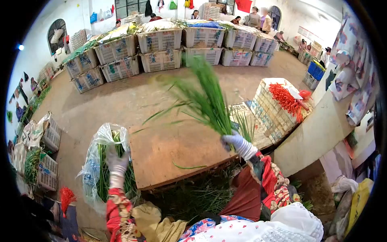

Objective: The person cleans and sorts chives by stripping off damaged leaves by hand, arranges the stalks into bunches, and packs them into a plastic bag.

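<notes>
Wrapped round the lower end of a bunch of long green stalks (211, 101), my gloved right hand (238, 142) is raised over the right part of a brown board (173, 149). The stalks fan up and to the left, their tips blurred. My gloved left hand (117, 159) is over an open clear plastic bag (90, 173) full of similar green stalks, left of the board; its fingers are smeared by motion. One loose green blade (188, 166) lies near the board's front edge.
Red ties (286, 99) lie on a taped box (262, 107) at the right. Stacked white crates (159, 41) stand across the back, with people (252, 19) behind them. Green trimmings (197, 199) lie below the board. More crates (48, 169) stand at the left.
</notes>
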Action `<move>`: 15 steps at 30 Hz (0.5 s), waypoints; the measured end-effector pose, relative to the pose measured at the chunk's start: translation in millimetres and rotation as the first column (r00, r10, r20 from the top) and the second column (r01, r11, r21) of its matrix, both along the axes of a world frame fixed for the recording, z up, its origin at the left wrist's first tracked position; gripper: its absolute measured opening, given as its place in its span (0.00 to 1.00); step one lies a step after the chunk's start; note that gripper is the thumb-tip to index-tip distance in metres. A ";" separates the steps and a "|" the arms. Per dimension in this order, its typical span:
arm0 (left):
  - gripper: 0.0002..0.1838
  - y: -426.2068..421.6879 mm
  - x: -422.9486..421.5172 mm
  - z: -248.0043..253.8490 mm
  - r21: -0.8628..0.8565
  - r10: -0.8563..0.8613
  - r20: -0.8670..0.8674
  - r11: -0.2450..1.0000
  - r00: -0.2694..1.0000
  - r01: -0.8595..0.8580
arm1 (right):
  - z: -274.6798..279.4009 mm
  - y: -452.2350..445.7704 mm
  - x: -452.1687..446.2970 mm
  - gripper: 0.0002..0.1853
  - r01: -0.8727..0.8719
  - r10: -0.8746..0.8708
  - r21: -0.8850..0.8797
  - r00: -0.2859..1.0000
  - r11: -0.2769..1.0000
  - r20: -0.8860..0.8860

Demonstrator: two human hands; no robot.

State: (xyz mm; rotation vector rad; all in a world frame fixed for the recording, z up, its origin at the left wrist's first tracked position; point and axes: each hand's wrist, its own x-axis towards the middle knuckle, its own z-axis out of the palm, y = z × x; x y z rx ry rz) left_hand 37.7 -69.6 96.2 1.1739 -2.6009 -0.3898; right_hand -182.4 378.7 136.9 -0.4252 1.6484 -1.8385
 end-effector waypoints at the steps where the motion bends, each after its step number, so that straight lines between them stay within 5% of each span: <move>1: 0.51 15.7 -7.7 -26.9 -0.089 0.028 0.213 0.996 0.977 -0.009 | -6.3 3.7 -16.5 0.16 0.017 -0.019 -0.039 0.999 0.999 -0.050; 4: 0.40 63.7 -13.8 -82.0 -0.092 -0.084 0.541 0.983 0.837 0.159 | -25.6 21.3 -52.3 0.13 0.129 -0.129 -0.116 0.992 0.985 0.007; 7: 0.31 117.4 -20.1 -91.1 -0.205 -0.250 0.362 0.919 0.898 0.338 | -37.0 38.1 -74.2 0.16 0.163 -0.160 0.075 0.986 0.984 -0.047; 8: 0.28 145.4 -18.6 -83.2 -0.128 -0.400 0.406 0.865 0.822 0.485 | -48.6 43.0 -81.6 0.18 0.216 -0.204 0.171 0.975 0.961 -0.085; 10: 0.26 199.8 -4.0 -69.9 -0.053 -0.817 0.075 0.569 0.571 0.821 | -69.5 44.2 -91.8 0.12 0.303 -0.274 0.268 0.951 0.915 -0.142; 12: 0.23 242.2 8.6 -56.4 0.061 -0.954 -0.264 0.129 0.141 0.990 | -73.1 42.6 -80.3 0.15 0.170 -0.162 0.144 0.985 0.975 -0.063; 13: 0.22 257.4 16.6 -68.3 0.313 -0.901 -0.427 -0.075 0.070 0.947 | -77.8 40.7 -81.1 0.17 0.061 -0.067 0.272 0.998 0.960 0.014; 14: 0.24 265.9 30.6 -53.1 0.612 -0.900 -0.398 -0.116 0.178 0.782 | -80.6 40.7 -83.6 0.19 -0.049 0.018 0.378 0.996 0.924 0.085; 15: 0.24 266.5 37.4 -35.6 0.671 -0.923 -0.338 -0.098 0.186 0.735 | -90.1 31.4 -81.1 0.20 -0.101 0.100 0.467 0.995 0.878 0.028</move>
